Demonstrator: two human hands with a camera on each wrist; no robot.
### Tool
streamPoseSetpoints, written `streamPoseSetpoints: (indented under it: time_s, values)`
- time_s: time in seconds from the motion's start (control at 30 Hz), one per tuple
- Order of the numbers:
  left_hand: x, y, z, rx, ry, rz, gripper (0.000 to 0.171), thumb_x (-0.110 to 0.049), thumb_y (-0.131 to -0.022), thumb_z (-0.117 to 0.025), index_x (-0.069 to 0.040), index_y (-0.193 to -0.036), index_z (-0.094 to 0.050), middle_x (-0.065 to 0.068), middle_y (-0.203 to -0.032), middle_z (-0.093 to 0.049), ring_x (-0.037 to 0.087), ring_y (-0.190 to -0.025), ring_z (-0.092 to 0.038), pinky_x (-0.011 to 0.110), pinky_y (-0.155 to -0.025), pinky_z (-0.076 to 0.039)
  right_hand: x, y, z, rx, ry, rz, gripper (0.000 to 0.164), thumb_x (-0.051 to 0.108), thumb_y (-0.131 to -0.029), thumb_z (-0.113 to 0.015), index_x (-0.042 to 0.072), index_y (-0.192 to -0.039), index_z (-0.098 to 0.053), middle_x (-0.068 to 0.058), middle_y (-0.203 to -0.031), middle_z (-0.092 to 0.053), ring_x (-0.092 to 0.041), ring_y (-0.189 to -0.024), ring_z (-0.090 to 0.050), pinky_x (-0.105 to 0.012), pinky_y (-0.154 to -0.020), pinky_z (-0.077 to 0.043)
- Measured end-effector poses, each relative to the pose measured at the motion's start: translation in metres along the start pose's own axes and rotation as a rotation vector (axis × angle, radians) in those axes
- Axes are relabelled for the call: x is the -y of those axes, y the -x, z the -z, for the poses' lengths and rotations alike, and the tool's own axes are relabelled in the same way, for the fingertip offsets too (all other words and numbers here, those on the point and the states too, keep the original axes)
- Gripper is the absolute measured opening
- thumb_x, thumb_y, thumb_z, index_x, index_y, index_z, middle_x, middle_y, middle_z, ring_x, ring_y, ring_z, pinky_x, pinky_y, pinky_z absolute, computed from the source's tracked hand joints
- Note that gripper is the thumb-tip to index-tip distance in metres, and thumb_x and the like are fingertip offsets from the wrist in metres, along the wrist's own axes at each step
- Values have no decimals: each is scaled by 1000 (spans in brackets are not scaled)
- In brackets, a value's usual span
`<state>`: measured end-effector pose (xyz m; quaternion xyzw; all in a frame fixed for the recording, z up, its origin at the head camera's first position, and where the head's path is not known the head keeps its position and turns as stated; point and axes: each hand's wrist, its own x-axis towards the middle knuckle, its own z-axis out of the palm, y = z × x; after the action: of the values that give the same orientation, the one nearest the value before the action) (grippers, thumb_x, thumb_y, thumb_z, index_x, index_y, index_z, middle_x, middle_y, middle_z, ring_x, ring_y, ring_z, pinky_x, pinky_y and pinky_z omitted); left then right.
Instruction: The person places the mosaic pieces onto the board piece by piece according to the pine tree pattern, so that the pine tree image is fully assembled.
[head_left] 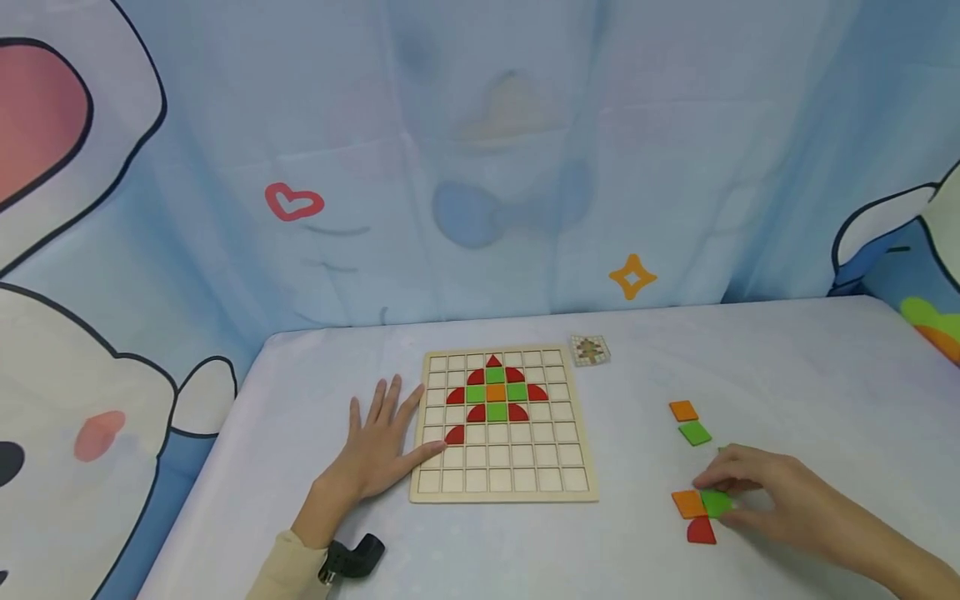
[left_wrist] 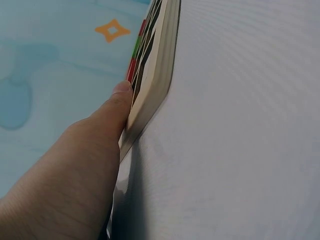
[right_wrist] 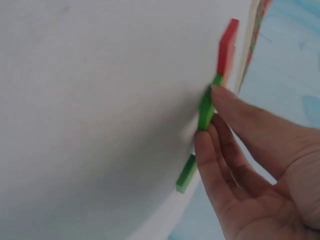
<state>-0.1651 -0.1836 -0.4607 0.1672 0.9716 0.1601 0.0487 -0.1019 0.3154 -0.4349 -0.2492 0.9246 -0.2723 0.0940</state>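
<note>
My left hand (head_left: 381,446) lies spread at the left side of a wooden grid board (head_left: 547,481), its thumb reaching over the edge. In the left wrist view the thumb (left_wrist: 107,112) touches the board's side. Red, green and orange tiles make a tree-like pattern in the grid, with an orange square (head_left: 496,392) in the middle and a red quarter-round tile (head_left: 455,435) near the thumb. To the right of the board, my right hand (head_left: 780,496) pinches a green square tile (right_wrist: 206,109) between thumb and fingers. An orange square tile (head_left: 688,504) and a red curved tile (head_left: 701,531) lie beside it.
A small pattern card (head_left: 590,350) lies at the board's upper right corner. Farther back on the right are another orange tile (head_left: 683,410) and a green tile (head_left: 695,432). A printed blue curtain (head_left: 487,275) hangs behind the white-covered table (head_left: 510,558).
</note>
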Motion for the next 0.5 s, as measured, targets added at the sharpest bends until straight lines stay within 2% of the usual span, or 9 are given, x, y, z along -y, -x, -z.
streamPoseSetpoints:
  time_s: [0.1, 0.33, 0.5]
  values:
    - [0, 0, 0, 0, 11, 0, 89, -62, -99, -57, -14, -168, -26, 22, -173, -10, 44, -160, -2, 76, -118, 1, -1, -3, 2, 30, 3, -79, 33, 7, -78, -91, 10, -108, -79, 9, -100, -67, 4, -81, -60, -13, -75, -55]
    - [1, 0, -1, -11, 14, -4, 90, -62, -99, -59, -14, -168, -26, 23, -173, -10, 44, -160, -2, 76, -118, 1, -1, -12, 7, 37, -16, -83, 30, 6, -75, -92, 7, -101, -79, 10, -92, -68, 3, -75, -57, -18, -71, -57]
    - [2, 0, -3, -3, 4, 1, 92, -64, -98, -58, -16, -169, -23, 21, -174, -7, 43, -160, 0, 75, -119, 3, 1, -15, 9, 55, -50, -133, 30, 4, -74, -93, 9, -97, -76, 9, -89, -67, 1, -73, -53, -20, -68, -56]
